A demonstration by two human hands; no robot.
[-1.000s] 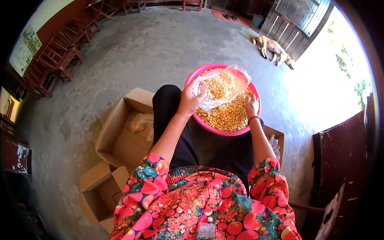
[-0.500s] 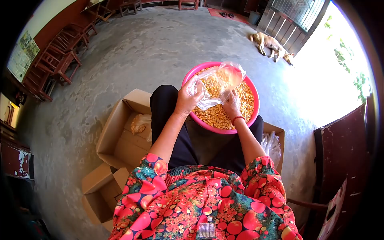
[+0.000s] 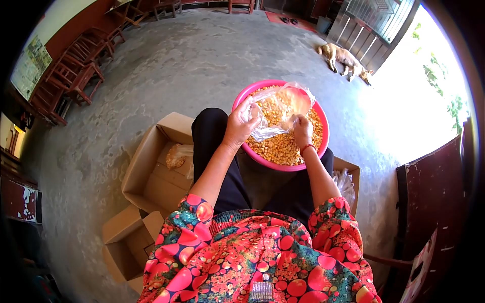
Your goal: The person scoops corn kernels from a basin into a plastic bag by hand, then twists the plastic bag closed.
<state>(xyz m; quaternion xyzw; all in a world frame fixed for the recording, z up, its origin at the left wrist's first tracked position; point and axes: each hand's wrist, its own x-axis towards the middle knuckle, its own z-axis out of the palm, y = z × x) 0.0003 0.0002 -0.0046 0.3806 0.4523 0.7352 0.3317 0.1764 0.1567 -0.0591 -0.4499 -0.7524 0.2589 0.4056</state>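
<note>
A pink basin (image 3: 326,134) full of yellow corn kernels (image 3: 283,153) rests at my knees. Above the kernels a clear plastic bag (image 3: 298,96) is spread with its mouth open. My left hand (image 3: 238,125) grips the bag's left edge between thumb and fingers. On the other side, my right hand (image 3: 303,132) is closed at the bag's right edge, its fingertips pinching the film. A red bracelet (image 3: 307,147) circles the right wrist. Part of the bag's lower film lies over the corn, and how much is inside it is hard to tell.
An open cardboard box (image 3: 151,171) on my left holds a bag of corn (image 3: 177,155). Beside it stands a smaller open box (image 3: 126,242). Clear plastic bags (image 3: 344,184) fill a box at my right. A dog (image 3: 343,59) lies near the door; wooden chairs (image 3: 76,76) line the wall.
My right hand has risen slightly from among the kernels to the bag's right edge. The bag's right side has shifted a little right. My left hand keeps its hold.
</note>
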